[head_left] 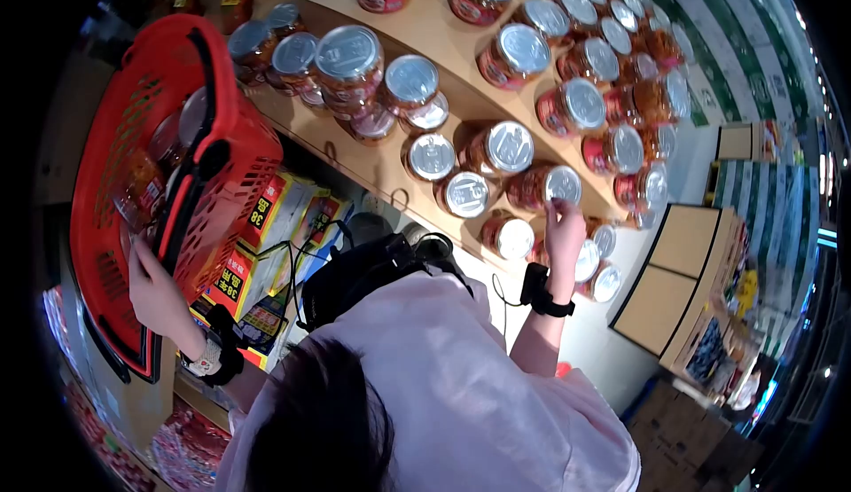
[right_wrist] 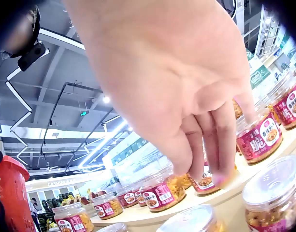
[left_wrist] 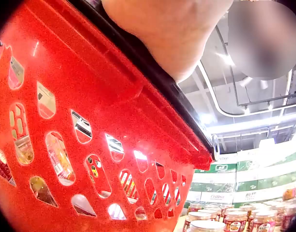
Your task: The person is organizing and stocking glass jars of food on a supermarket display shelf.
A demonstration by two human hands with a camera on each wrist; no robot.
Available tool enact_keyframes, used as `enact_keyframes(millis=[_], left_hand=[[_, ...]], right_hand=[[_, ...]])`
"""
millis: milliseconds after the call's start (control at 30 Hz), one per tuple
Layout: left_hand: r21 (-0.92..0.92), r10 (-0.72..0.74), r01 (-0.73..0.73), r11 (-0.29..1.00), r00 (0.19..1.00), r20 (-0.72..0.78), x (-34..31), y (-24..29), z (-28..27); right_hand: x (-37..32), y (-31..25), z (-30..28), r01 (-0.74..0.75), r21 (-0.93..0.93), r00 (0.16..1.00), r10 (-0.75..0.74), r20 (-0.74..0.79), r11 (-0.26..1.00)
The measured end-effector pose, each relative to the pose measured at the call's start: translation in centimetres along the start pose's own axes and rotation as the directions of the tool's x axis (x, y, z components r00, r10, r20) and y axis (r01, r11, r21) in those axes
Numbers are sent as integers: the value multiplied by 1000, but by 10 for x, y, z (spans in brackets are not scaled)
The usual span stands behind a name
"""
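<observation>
Jar with a silver lid stands on the desk among many others; in the head view the right hand reaches down to it, the fingertips at the lid's near edge, but how firm the hold is, if there is one, I cannot tell. Other jars crowd close around it, so a sideways pull or a low sweep of the knuckles could knock one over, and a pinch on the smooth lid alone might well slip. The left hand lies at the rim of a red basket, one finger fairly straight, the rest partly hidden. Jars already lie in the basket, some tilted; if it tipped, they could roll and knock together. From the left wrist, the heel of that hand rests over the basket's dark edge, with the fingers out of sight, so whether they are wrapped round anything cannot be told; an uneven grip there could let the basket swing. From the right wrist, the right hand's fingers bend loosely downward, a little apart, in front of a jar; they cover part of it, and contact is unclear. As for how the jar points, it seems to stand upright, lid up, its long axis roughly vertical, though such a squat shape makes that axis a short one.
</observation>
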State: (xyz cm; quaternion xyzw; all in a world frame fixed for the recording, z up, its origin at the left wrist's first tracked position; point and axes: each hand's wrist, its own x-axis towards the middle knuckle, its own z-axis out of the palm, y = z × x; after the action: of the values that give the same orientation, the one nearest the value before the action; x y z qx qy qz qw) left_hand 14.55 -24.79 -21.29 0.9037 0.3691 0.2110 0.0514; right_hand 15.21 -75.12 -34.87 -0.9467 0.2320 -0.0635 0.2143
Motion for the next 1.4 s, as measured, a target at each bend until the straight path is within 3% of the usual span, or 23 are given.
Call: enact_keyframes(millis=[33,100,233,300,400,433,500,600,733,767,833,1000,1100,1133,1167,1233,1267,1300,1333,1400], left_hand=[[32,-3,3,999,1000,-4,1,-2,0],[90,-6,7,996,1000,-14,4,-7,2],[70,-34,35,997,999,-9,10,-12,3],[59,11,-9,998,1000,-26,15,-18,6],[89,22,-19,996,999,-30,19,-23,8],[100,50,-45,994,998,-48,20,-25,8],[63,99,-96,993,994,-42,18,-18,5],[130,113,-102,986,990,-80,23,-19,7],[44,171,-166,985,939,-299,16,-17,7],[-32,265,-297,954,893,-365,13,-17,9],[-153,406,-546,824,757,-512,11,-18,12],[-188,539,-794,578,545,-642,1,19,4],[-413,525,-798,438,600,-604,-18,41,11],[-465,607,-826,319,555,-569,-19,46,18],[-413,719,-897,156,390,-576,-9,48,24],[-382,674,-827,413,559,-483,-27,46,41],[-455,706,-780,429,604,-370,-23,42,55],[-521,730,-726,448,634,-255,-23,51,58],[-516,762,-750,413,595,-256,-30,60,60],[-685,774,-644,341,606,-184,-38,80,62]], right_hand=[[-5,6,-1,24,8,999,-23,-47,1000],[-15,14,-6,-70,85,996,73,-43,994],[-34,24,-30,-340,289,931,364,-31,895],[-43,58,-30,-255,219,942,293,-164,942],[-58,77,-47,-381,206,892,416,-174,902],[-64,89,-46,-410,321,850,485,-206,854],[-75,104,-53,-490,367,808,570,-149,791],[-94,126,-49,-208,731,827,516,-224,650],[-121,141,-63,-241,796,781,598,-181,556],[-125,146,-66,-234,782,774,597,-209,578],[-132,155,-72,-223,752,760,593,-264,620],[-141,163,-93,-176,781,689,642,-337,599],[-141,159,-99,-129,821,684,649,-333,557],[-140,158,-99,-107,822,701,628,-337,560],[-139,154,-98,-95,827,696,630,-343,555],[-136,142,-101,-69,869,720,627,-297,491],[-135,139,-100,-49,892,734,622,-273,450],[-136,139,-101,-6,932,799,563,-214,362],[-136,136,-101,110,991,863,489,-130,71],[-136,123,-106,233,844,953,287,-98,-484]])
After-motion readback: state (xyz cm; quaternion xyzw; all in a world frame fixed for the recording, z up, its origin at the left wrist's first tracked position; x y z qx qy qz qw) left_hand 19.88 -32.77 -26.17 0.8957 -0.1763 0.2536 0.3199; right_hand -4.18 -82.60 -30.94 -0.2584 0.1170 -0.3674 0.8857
